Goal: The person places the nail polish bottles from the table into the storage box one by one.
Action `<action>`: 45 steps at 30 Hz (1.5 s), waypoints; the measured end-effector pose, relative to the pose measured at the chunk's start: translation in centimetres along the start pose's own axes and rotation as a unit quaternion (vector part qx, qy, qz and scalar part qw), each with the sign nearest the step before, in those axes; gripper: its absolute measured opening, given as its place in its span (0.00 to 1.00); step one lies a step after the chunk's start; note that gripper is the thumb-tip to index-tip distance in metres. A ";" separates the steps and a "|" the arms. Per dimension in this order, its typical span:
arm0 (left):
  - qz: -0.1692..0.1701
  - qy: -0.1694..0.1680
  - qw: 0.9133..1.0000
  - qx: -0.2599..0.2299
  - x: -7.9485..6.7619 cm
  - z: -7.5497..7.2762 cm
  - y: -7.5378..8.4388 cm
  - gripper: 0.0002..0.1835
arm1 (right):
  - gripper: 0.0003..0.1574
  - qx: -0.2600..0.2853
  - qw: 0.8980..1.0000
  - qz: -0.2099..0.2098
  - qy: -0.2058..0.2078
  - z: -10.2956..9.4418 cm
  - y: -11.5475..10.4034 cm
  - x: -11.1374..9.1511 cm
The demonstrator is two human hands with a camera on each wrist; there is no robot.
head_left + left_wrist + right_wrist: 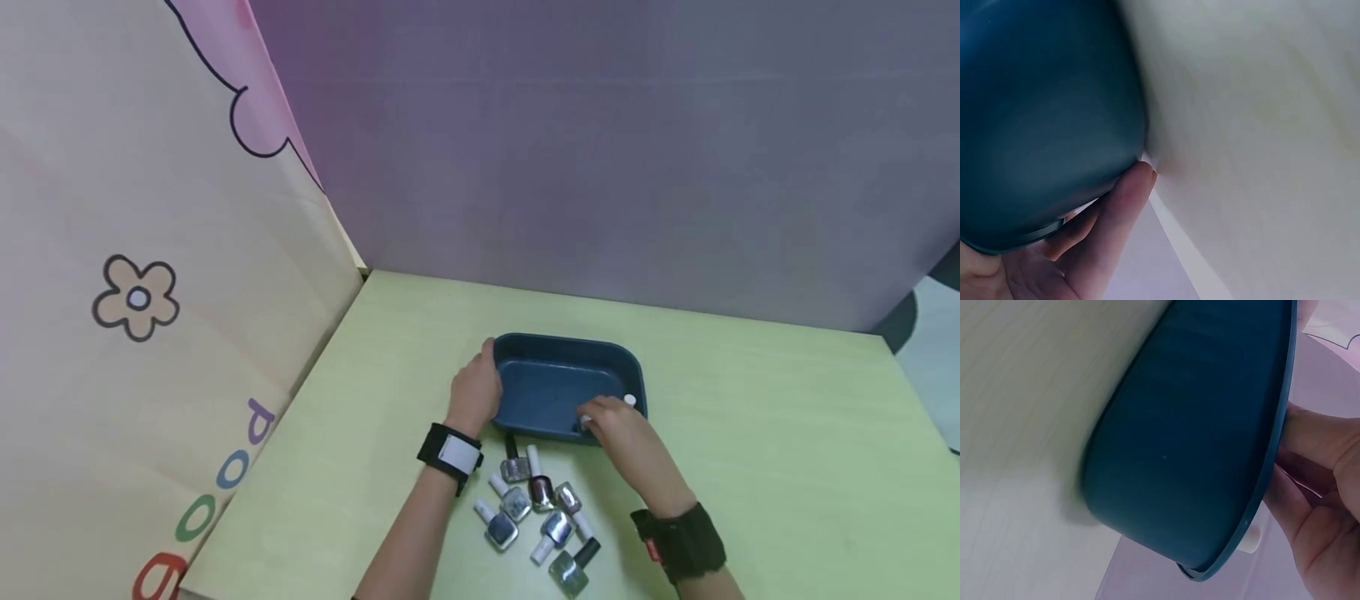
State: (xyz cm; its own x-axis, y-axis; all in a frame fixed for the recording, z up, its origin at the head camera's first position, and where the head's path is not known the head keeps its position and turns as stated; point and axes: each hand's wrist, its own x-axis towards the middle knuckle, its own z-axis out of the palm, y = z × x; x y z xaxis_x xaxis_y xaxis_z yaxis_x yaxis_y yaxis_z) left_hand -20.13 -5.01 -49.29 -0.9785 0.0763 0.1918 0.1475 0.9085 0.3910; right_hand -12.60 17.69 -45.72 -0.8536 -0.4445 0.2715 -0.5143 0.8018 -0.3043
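My left hand [477, 390] grips the left end of a dark blue rectangular tray [566, 340]. In the left wrist view, its fingers [1119, 219] lie along the outside of the tray wall [1054, 125]. Over the tray's near right part, my right hand [626, 437] pinches a small nail polish bottle [584, 423], mostly covered by the fingers. A white cap [630, 400] shows in the tray's right corner, beside the hand. From the right wrist, the right hand's fingers [1313, 437] reach over the rim, their tips hidden behind the wall.
Several nail polish bottles with white or black caps lie on the pale green table [750, 450] in front of the tray, among them a dark red one [541, 493] and a green one [568, 575]. A patterned sheet [135, 208] borders the left side; a purple-grey backdrop [600, 167] stands behind.
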 end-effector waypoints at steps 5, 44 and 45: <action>0.002 0.000 1.000 0.003 -0.1 0.1 -0.1 0.27 | 0.11 -0.006 1.000 0.007 -0.012 0.2 0.0 0.0; 0.007 0.012 1.000 0.006 0.8 0.1 -1.4 0.27 | 0.10 -0.036 0.998 -0.037 0.037 -0.3 -3.6 -0.1; 0.007 0.012 1.000 0.005 0.8 0.1 -1.5 0.27 | 0.09 -0.031 0.998 -0.036 0.029 0.0 -3.9 -0.2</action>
State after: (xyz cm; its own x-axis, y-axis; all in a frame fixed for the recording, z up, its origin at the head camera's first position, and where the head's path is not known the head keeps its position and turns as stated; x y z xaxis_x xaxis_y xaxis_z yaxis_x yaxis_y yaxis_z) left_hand -21.11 -6.24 -49.80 -0.9726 0.0799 0.2185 0.1600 0.9115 0.3788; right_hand -10.45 14.63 -44.55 -0.8076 -0.4790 0.3439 -0.5662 0.7928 -0.2255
